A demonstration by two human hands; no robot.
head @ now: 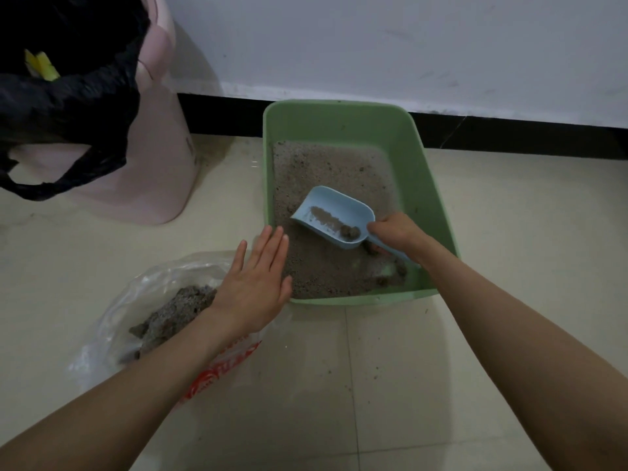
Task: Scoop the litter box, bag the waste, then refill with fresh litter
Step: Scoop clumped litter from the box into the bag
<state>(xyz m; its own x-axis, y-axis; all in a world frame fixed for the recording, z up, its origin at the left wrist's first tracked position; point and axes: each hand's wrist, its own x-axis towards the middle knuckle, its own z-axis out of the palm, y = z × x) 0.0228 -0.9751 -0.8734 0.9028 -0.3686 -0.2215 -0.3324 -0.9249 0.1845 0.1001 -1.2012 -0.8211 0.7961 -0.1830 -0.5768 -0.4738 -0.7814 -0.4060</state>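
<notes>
A green litter box (pixel 421 171) sits on the tiled floor against the wall, with a layer of grey-brown litter (pixel 326 171) in it. My right hand (pixel 396 234) grips the handle of a light blue scoop (pixel 334 212) held over the litter; a few dark clumps and some grains lie in the scoop. More clumps lie in the box's near right corner. My left hand (pixel 256 283) is flat with straight fingers at the box's near left corner, above a clear plastic bag (pixel 136 300) that holds a grey heap of waste.
A pink bin (pixel 159 158) lined with a black bag (pixel 68 96) stands at the left, close to the box. A white wall with a black skirting (pixel 509 130) runs behind. Bare beige floor tiles (pixel 373 385) lie in front of the box.
</notes>
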